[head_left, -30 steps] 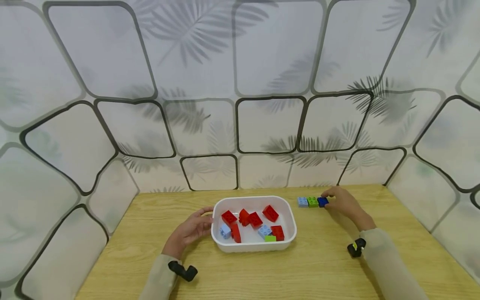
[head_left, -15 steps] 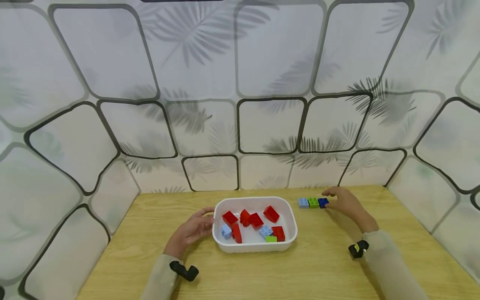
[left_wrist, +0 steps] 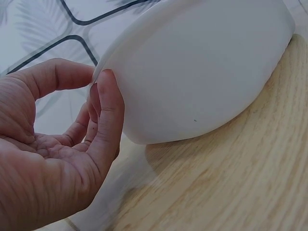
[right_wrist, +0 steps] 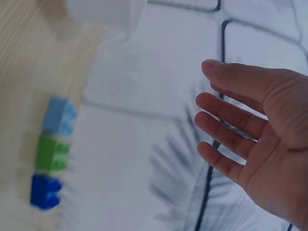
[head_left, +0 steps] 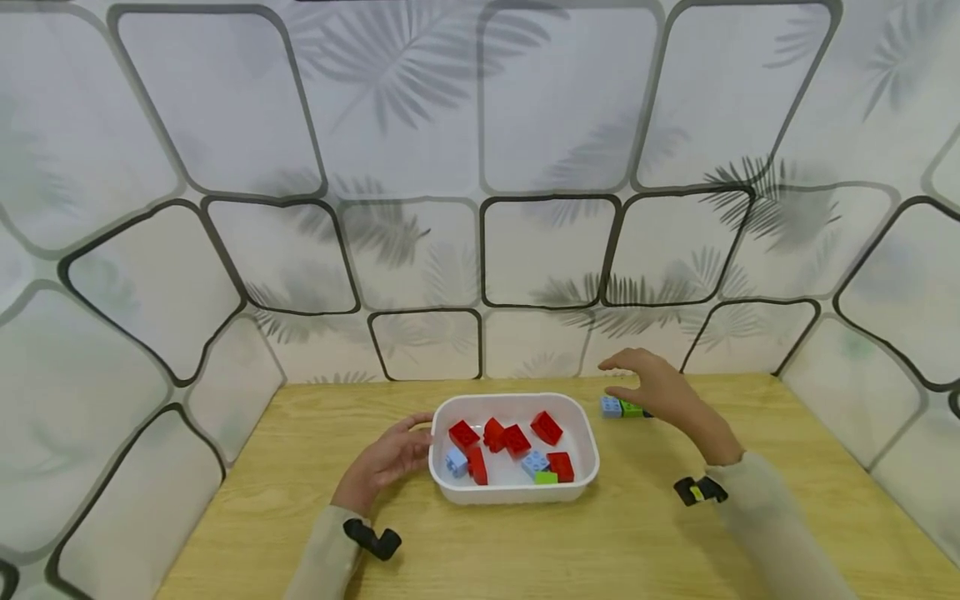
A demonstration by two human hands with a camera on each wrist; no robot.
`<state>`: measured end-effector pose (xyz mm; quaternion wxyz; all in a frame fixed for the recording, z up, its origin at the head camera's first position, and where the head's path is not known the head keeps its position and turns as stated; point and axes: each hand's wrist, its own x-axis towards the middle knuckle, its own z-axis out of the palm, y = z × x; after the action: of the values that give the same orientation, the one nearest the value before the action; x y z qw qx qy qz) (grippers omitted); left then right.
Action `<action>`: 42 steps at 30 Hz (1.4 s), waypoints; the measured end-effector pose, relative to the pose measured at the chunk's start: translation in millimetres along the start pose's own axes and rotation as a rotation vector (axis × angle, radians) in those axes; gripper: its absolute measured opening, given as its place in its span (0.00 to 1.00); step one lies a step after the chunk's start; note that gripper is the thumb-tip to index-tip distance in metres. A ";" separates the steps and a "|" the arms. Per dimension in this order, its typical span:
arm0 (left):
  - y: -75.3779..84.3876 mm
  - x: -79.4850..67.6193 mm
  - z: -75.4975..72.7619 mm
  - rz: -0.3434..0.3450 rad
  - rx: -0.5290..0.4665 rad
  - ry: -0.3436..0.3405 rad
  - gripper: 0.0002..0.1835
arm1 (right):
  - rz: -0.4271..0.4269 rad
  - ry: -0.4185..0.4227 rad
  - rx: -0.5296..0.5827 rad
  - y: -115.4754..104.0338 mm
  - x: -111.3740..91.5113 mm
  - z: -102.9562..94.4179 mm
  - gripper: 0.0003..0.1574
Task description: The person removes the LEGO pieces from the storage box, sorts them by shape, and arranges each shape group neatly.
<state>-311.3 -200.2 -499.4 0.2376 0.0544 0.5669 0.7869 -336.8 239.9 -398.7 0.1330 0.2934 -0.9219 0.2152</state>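
Note:
My left hand [head_left: 390, 458] pinches the left rim of a white plastic tub [head_left: 517, 496]; the left wrist view shows thumb and fingers on its edge. Inside the tub lie several red toy bricks [head_left: 546, 428], two light blue bricks [head_left: 535, 463] and a lime green brick [head_left: 546, 477]. Right of it, three bricks stand in a row: light blue [right_wrist: 59, 116], green [right_wrist: 52, 153] and dark blue [right_wrist: 45, 191]. Above this row hovers my right hand [head_left: 663, 400], holding nothing, its fingers apart. It partly covers the row in the head view.
The tub and the row rest on a light wooden table [head_left: 480, 550]. Behind the table and at both sides rise pale walls [head_left: 540, 250] patterned with dark outlines and leaves. A black camera strap [head_left: 371, 539] circles the left sleeve; another [head_left: 700, 490] is on the right.
My right hand has come away from the dark blue brick, rising and shifting left over the row, its fingers spreading. The left hand stays at the tub. The head view shifts slightly.

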 end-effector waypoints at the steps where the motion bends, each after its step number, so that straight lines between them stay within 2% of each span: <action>1: 0.5 0.1 -0.3 0.002 -0.005 -0.004 0.24 | -0.027 -0.006 0.001 -8.3 4.1 0.1 0.20; 10: 5.2 -2.7 -1.6 0.009 -0.006 -0.008 0.23 | -0.247 -0.099 0.000 -88.1 30.1 16.1 0.18; 18: 4.3 -2.9 -1.1 0.016 0.009 -0.021 0.24 | -0.356 -0.202 -0.008 -133.6 44.7 44.1 0.15; 23: 0.2 -2.0 -0.8 0.010 -0.008 -0.026 0.23 | -0.438 -0.269 -0.037 -148.3 51.2 66.1 0.14; 27: -1.1 -2.0 -1.0 0.024 -0.014 -0.036 0.20 | -0.552 -0.264 -0.062 -156.4 58.3 84.3 0.13; 29: -1.3 -1.6 -1.1 0.024 -0.014 -0.038 0.19 | -0.574 -0.264 -0.067 -159.9 61.4 90.9 0.13; 42: -1.1 0.2 -2.7 0.023 -0.014 -0.058 0.17 | -0.505 -0.361 -0.154 -166.0 75.1 123.0 0.15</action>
<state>-312.1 -202.2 -501.4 0.2454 0.0821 0.5537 0.7915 -311.7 23.2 -425.2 0.0382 0.5353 -0.8423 0.0496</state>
